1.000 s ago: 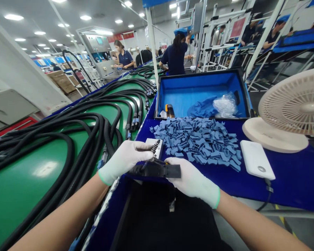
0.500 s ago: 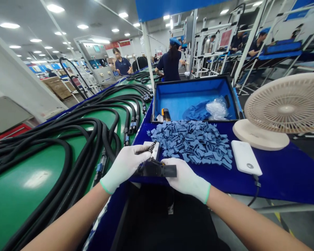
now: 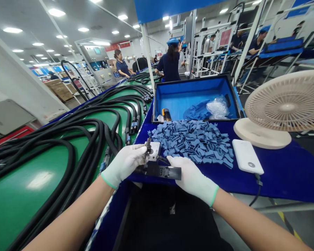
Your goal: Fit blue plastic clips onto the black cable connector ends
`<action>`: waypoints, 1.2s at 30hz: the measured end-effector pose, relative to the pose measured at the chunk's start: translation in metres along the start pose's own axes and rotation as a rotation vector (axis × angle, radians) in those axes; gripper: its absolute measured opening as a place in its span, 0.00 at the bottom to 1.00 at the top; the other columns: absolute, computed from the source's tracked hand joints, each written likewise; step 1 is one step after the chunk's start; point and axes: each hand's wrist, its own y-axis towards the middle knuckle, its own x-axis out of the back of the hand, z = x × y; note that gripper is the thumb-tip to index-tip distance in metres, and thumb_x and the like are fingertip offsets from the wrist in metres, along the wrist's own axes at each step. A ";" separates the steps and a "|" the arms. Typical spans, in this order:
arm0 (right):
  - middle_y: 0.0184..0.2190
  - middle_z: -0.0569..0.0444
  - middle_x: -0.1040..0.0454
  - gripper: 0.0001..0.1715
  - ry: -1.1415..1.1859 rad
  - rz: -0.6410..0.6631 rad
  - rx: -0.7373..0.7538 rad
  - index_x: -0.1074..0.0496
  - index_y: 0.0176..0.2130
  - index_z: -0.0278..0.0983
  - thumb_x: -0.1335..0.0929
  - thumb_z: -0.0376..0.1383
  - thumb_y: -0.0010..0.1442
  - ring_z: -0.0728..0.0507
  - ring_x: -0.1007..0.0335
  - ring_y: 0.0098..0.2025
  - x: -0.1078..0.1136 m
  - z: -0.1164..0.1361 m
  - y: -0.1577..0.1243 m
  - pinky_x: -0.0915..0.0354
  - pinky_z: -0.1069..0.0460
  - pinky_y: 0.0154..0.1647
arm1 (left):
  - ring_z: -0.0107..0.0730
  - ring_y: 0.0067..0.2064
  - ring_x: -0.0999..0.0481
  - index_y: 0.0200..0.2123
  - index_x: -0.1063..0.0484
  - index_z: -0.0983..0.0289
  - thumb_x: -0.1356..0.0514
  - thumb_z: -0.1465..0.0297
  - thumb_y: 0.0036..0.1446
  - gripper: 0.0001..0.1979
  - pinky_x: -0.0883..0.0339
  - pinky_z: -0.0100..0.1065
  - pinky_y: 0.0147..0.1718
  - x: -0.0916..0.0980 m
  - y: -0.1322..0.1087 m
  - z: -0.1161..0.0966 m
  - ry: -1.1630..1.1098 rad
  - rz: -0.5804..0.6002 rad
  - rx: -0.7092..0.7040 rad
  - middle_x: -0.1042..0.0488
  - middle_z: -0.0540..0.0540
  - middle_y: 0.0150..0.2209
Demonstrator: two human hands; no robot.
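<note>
My left hand [image 3: 125, 162], in a white glove, is closed in a pinch around a small dark ribbed piece [image 3: 148, 143] that stands up beside a white block with holes [image 3: 155, 149]. My right hand [image 3: 195, 177], also gloved, curls behind the end of a black bar-shaped part [image 3: 170, 172], its fingers partly hidden by that part. A thin dark piece [image 3: 163, 159] runs between the white block and my right fingertips. Just beyond both hands lies a heap of small blue plastic clips [image 3: 193, 141] on the blue-covered table [image 3: 285, 170].
Black hoses [image 3: 94, 139] with connector ends cover the green surface on the left. A blue bin [image 3: 178, 96] holds cloth and clear plastic behind the clips. At right are a white power bank [image 3: 247, 157] and a beige fan [image 3: 288, 108]. Co-workers are farther back.
The ribbed piece has tipped more upright and shifted slightly left in my left hand. My right hand and the black bar have moved a little right, exposing more of the white block.
</note>
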 end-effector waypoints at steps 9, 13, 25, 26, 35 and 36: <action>0.52 0.45 0.28 0.29 0.340 -0.170 0.115 0.32 0.57 0.37 0.28 0.32 0.57 0.36 0.32 0.53 0.001 -0.001 -0.013 0.36 0.43 0.55 | 0.42 0.45 0.20 0.55 0.23 0.63 0.34 0.66 0.60 0.20 0.25 0.38 0.46 -0.023 -0.009 -0.015 0.056 -0.004 -0.043 0.20 0.61 0.50; 0.51 0.54 0.27 0.28 0.893 -0.169 0.050 0.32 0.55 0.42 0.25 0.34 0.57 0.43 0.29 0.50 0.011 0.010 -0.027 0.34 0.48 0.54 | 0.40 0.51 0.21 0.58 0.24 0.57 0.36 0.68 0.63 0.19 0.28 0.35 0.50 -0.033 -0.019 -0.016 0.444 -0.107 -0.188 0.21 0.54 0.53; 0.46 0.54 0.29 0.28 1.221 -0.045 -0.010 0.34 0.52 0.38 0.28 0.26 0.52 0.44 0.31 0.46 0.021 0.021 -0.012 0.33 0.49 0.48 | 0.38 0.45 0.24 0.50 0.22 0.60 0.42 0.76 0.67 0.13 0.28 0.40 0.44 -0.037 -0.027 0.012 1.110 0.126 -0.742 0.24 0.59 0.45; 0.45 0.54 0.29 0.28 1.236 -0.021 -0.013 0.34 0.51 0.38 0.28 0.26 0.51 0.45 0.31 0.43 0.022 0.021 -0.012 0.33 0.50 0.45 | 0.38 0.43 0.25 0.51 0.23 0.60 0.43 0.76 0.68 0.14 0.29 0.39 0.42 -0.035 -0.028 0.013 1.162 0.143 -0.759 0.24 0.59 0.44; 0.31 0.60 0.28 0.22 1.369 -0.009 -0.096 0.32 0.43 0.38 0.29 0.25 0.48 0.48 0.33 0.31 0.013 0.026 -0.009 0.35 0.51 0.34 | 0.35 0.41 0.25 0.70 0.46 0.52 0.23 0.67 0.44 0.54 0.28 0.37 0.42 -0.024 0.000 0.010 0.768 0.030 -0.270 0.28 0.49 0.45; 0.31 0.59 0.27 0.22 1.391 -0.030 -0.111 0.32 0.43 0.38 0.29 0.25 0.47 0.47 0.31 0.31 0.012 0.026 -0.008 0.34 0.50 0.36 | 0.35 0.40 0.25 0.70 0.44 0.53 0.23 0.68 0.43 0.53 0.28 0.37 0.42 -0.027 -0.002 0.010 0.782 -0.025 -0.269 0.28 0.49 0.43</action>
